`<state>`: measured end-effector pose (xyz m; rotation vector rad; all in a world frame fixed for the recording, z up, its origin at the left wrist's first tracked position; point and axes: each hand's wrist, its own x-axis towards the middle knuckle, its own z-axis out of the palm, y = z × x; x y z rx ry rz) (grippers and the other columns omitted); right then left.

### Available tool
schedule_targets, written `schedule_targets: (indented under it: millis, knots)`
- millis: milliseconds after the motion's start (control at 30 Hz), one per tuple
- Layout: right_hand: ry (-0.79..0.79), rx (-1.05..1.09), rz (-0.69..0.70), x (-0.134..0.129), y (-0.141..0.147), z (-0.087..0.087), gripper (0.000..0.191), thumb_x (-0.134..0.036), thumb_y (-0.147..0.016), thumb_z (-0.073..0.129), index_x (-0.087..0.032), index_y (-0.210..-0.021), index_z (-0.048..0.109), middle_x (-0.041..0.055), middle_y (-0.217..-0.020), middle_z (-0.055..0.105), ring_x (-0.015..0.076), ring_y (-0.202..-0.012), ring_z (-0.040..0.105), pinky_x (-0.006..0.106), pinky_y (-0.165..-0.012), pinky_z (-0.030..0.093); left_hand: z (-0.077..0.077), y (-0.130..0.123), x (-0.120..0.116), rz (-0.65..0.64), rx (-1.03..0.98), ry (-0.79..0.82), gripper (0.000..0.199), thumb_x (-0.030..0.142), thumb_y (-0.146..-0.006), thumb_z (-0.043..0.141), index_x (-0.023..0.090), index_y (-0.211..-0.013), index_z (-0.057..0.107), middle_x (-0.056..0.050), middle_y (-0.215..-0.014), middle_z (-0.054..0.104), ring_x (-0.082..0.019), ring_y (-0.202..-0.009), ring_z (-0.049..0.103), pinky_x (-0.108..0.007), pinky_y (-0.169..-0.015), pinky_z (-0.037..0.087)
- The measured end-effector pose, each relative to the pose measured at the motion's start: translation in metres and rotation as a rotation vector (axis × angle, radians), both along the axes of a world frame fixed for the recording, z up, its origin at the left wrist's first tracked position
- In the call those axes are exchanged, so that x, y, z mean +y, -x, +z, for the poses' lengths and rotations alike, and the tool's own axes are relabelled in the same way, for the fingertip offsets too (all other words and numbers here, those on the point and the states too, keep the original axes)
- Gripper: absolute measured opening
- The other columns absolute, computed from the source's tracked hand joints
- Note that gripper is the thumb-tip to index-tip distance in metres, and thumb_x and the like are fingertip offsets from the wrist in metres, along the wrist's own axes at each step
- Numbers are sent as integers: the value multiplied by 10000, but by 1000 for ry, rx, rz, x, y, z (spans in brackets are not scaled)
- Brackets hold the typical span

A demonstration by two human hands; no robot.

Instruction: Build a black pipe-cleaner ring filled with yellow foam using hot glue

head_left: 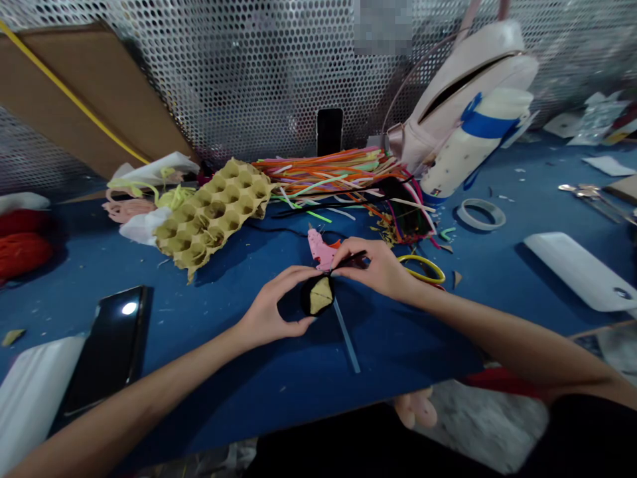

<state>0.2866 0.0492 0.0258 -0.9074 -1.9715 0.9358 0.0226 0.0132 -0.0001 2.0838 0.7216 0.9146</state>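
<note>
Blue desk, pink glue gun, black disc with tan triangle, black strip, tan egg tray, neon multicolour straws

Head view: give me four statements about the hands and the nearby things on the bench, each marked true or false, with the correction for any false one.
1. The left hand grips a black disc bearing a tan triangle. True.
2. The right hand pinches a thin dark strip above the disc. True.
3. The egg tray is clear plastic. False: it is tan moulded pulp.
4. The bundle of coloured strips lies between the hands and the person. False: it lies beyond the hands, towards the perforated metal screen.
</note>
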Motion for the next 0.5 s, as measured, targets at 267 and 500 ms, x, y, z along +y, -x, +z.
schedule_targets:
  millis: [267,500]
  knots:
    - [21,13,16,-1,1,0,44,-201,-875,806,-205,-899,770,20,-943,775,144,-845,710,265,-775,547,-8,2,3,-35,-67,105,702,222,-782,813,244,-1451,599,-147,-1406,649,-309,-1322,628,-516,-1170,487]
    - [27,37,17,-1,1,2,51,-237,-896,776,-194,-876,755,27,-902,771,147,-799,696,271,-731,537,-17,4,6,-93,-197,293,711,264,-803,818,260,-1477,591,-145,-1453,636,-312,-1379,612,-496,-1202,477]
